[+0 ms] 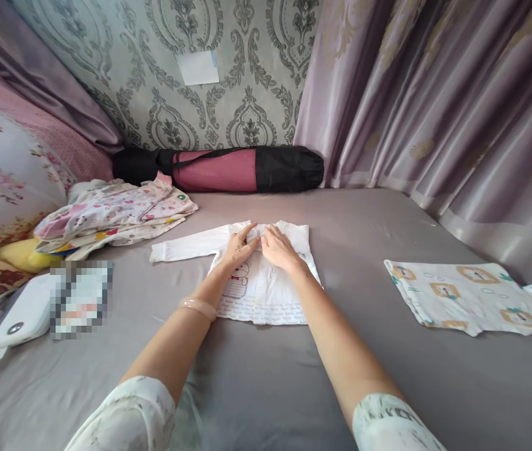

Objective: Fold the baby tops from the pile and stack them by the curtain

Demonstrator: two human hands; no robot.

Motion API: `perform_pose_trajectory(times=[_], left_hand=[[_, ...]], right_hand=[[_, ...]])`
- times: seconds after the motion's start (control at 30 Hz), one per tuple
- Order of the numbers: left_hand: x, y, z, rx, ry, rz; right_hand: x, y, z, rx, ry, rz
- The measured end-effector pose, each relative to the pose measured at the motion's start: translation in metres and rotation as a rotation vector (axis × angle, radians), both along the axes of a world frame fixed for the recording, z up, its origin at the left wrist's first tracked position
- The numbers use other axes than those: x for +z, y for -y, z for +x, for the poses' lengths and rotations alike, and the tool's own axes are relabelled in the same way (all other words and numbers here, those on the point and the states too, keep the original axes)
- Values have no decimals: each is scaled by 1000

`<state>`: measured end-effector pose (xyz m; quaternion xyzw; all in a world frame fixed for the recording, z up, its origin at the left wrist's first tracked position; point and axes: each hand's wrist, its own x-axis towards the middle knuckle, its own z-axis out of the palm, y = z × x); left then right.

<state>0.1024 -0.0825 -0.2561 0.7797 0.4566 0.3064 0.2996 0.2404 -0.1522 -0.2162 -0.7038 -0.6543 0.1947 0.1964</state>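
A small white long-sleeved baby shirt (260, 307) lies front up on the grey bed sheet, with a bear print on its left part and rows of small lettering along the hem. Its left sleeve (185, 246) is stretched out to the side; no sleeve sticks out on the right. My left hand (241, 245) rests on the shirt just below the collar, thumb and index finger apart. Close beside it, my right hand (279, 248) lies flat on the upper chest, fingers stretched forward. Both hands cover part of the front opening.
Folded lion-print clothing (477, 294) lies at the right. Printed baby clothes (119, 210) are heaped at the left, near a white power bank (31, 310) with a cable and a blurred-out object (82, 300). A pink-and-black rolled bag (219, 170) lies against the wall.
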Motion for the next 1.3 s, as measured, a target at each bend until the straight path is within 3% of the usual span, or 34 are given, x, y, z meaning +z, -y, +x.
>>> perform_pose_trajectory(times=[0.1,0.3,0.57,0.77,1.0,1.13,1.3], left_hand=[[-1,-1,-1,-25,-64,27],[-5,-2,0,-12,-99,124],[-14,-5,3,35,-283,164],[-13,0,3,80,-295,231],[-4,16,8,-71,-439,245],[-2,19,11,-153,-524,215],[1,19,11,-162,-548,199]], right_hand=[[-7,5,5,-50,177,7],[-21,5,8,-66,272,-9],[-30,2,8,-95,280,-108],[-28,2,9,-88,255,-124],[-27,1,20,-214,320,3],[-36,0,26,-262,329,-60],[-38,-3,27,-260,318,-91]])
